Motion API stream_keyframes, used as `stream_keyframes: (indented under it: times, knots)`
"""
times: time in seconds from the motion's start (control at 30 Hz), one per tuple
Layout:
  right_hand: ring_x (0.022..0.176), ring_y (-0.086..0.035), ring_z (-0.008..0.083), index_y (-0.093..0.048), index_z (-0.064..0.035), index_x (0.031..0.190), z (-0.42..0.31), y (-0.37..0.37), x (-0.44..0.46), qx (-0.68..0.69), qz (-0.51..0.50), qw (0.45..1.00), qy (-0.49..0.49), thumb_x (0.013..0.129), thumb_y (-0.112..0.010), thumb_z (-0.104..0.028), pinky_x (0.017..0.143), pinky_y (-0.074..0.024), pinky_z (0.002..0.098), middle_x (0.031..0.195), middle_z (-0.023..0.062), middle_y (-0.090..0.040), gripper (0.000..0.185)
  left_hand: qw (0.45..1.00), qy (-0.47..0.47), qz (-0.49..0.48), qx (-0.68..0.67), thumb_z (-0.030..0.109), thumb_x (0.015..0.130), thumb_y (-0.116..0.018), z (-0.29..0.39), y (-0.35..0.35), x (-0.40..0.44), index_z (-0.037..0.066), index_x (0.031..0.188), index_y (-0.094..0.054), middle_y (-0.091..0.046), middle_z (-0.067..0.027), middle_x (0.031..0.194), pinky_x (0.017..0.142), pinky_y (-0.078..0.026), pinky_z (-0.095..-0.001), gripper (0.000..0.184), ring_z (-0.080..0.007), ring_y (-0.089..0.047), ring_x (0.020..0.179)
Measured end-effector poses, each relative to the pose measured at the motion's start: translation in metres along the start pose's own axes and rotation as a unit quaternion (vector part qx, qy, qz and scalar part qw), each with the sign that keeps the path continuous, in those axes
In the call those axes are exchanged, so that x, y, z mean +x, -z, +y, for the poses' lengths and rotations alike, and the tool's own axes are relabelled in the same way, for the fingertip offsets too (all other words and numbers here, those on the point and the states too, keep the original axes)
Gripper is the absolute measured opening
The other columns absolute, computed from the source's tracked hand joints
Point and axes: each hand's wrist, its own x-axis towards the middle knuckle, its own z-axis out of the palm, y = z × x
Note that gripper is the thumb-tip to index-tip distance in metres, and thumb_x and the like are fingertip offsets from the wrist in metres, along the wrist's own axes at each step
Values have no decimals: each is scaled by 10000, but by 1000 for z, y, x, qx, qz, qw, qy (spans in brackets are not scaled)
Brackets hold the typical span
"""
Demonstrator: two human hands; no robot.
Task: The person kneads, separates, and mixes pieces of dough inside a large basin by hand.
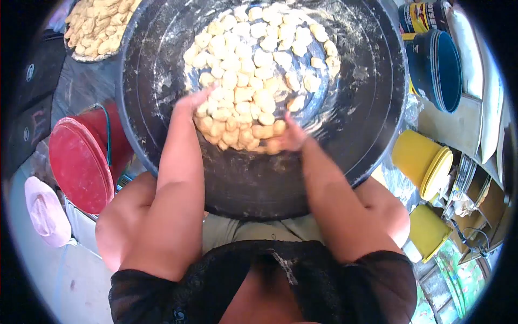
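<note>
A wide black basin [356, 108] dusted with flour sits in front of me, between my knees. Inside lies a heap of pale, lumpy dough pieces [237, 81], packed closely toward the near left and looser at the far right. At the heap's left edge, my left hand [200, 99] touches the pieces with fingers stretched out, slightly blurred. My right hand [293, 136] is at the near right edge of the heap, thumb raised apart from the fingers, which reach against the pieces. Neither hand is closed around a piece.
More dough pieces fill a round container [100, 27] at the far left. A red bucket [81, 162] and a pink hat [47, 211] are on the left. To the right stand a dark blue bucket [436, 70], a yellow bucket [421, 162] and a shelf [483, 200].
</note>
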Motion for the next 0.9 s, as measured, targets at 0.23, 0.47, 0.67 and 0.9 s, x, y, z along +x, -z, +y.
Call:
stream_keyframes:
  times: [0.23,0.47,0.67,0.9]
  knots:
    - [1216,-480,276,-351,-117,1407,-13,-67,60,7,-118,969,219,810,-568,-614,990,-403,474,1376,73,-467,806,951,-102,-122,-265,618,847,-529,-36,-44,6,57,1375,-410,-534,-98,1310,953,-453,-409,780,-250,-567,1115]
    - [1066,-569,214,-426,25,1293,-178,-104,-95,-340,59,897,275,719,-774,-373,884,-480,390,1194,118,-585,780,932,-330,-69,136,356,772,-729,109,-78,-84,-19,1325,-446,-580,-148,1228,951,-430,-323,725,-218,-561,1103]
    - [1140,-516,217,-508,-40,1296,-274,-62,-86,-468,572,535,410,717,-698,-516,927,-429,372,1259,146,-540,773,850,-411,269,193,319,776,-716,114,-60,-99,-47,1237,-523,-576,-196,1218,950,-421,-327,619,-263,-569,1090]
    - [1362,-212,441,-372,-229,1410,-115,-170,24,-792,338,355,365,775,-528,-607,977,-66,778,1490,142,-288,755,764,-448,456,90,348,819,-658,80,-19,-2,7,1214,-569,-514,-253,1277,988,-395,-347,529,-349,-497,1194]
